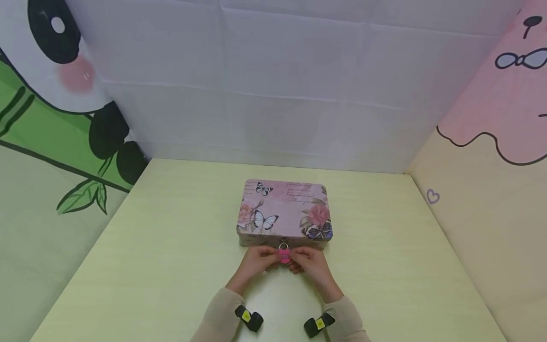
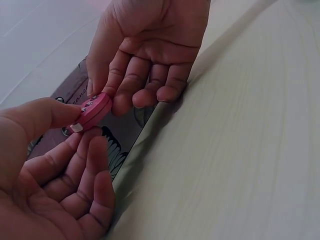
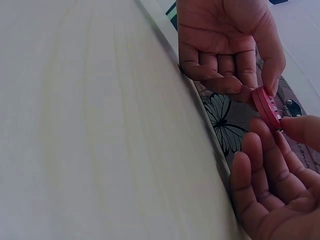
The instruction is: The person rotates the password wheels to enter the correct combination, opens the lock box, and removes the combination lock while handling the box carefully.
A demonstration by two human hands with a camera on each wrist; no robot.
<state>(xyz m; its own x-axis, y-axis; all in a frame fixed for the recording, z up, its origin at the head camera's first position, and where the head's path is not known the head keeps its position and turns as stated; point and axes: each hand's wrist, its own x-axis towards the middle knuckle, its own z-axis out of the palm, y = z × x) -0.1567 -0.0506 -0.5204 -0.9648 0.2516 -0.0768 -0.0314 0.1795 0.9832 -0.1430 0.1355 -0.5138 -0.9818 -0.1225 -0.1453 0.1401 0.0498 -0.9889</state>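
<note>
A pink combination padlock [image 1: 284, 255] with number dials hangs by its shackle at the front clasp of a pink box [image 1: 286, 209] printed with butterflies and roses. My left hand [image 1: 258, 260] pinches the padlock's left side between thumb and fingers. On the opposite side, my right hand [image 1: 311, 264] pinches it too. Both wrist views show the padlock [image 2: 92, 111] tilted between the two thumbs, its dials [image 3: 273, 106] facing the box. The other fingers of each hand are loosely bent beneath. The box lid is down.
The box stands on a pale yellow table [image 1: 171, 266]. A white sheet [image 1: 273, 95] rises behind the table, with cartoon-printed panels at left and right. A black strap device [image 1: 249, 318] sits on the left wrist and another [image 1: 318, 325] on the right.
</note>
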